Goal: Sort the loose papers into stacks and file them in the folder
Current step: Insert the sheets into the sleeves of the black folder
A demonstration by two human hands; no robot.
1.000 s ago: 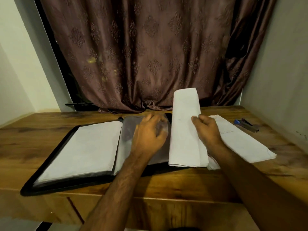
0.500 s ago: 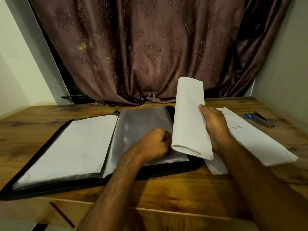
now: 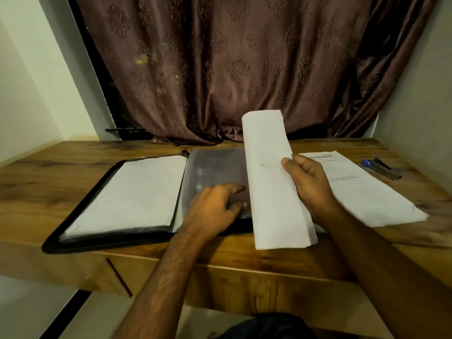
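right hand (image 3: 310,187) is up off the desk (image 3: 220,255), forearm angled in from the lower right, thumb in front and fingers curled behind a thick sheaf of papers (image 3: 271,182), gripping it near the middle of its right edge. the sheaf stands tilted, top end leaning away toward the curtain (image 3: 220,69), bottom end hanging over the desk's front edge.

left hand (image 3: 215,206) reaches in low from the bottom centre, palm down, fingers bent on the clear plastic sleeve (image 3: 215,167) on the right half of the open folder (image 3: 80,216); whether they pinch the sleeve or just press it, can't tell. the folder lies flat on the desk, a white sheet (image 3: 137,192) filed in its left half.

another stack of printed papers (image 3: 367,192) lies flat on the desk just right of the right hand. beyond it, near the wall, a stapler (image 3: 381,167).
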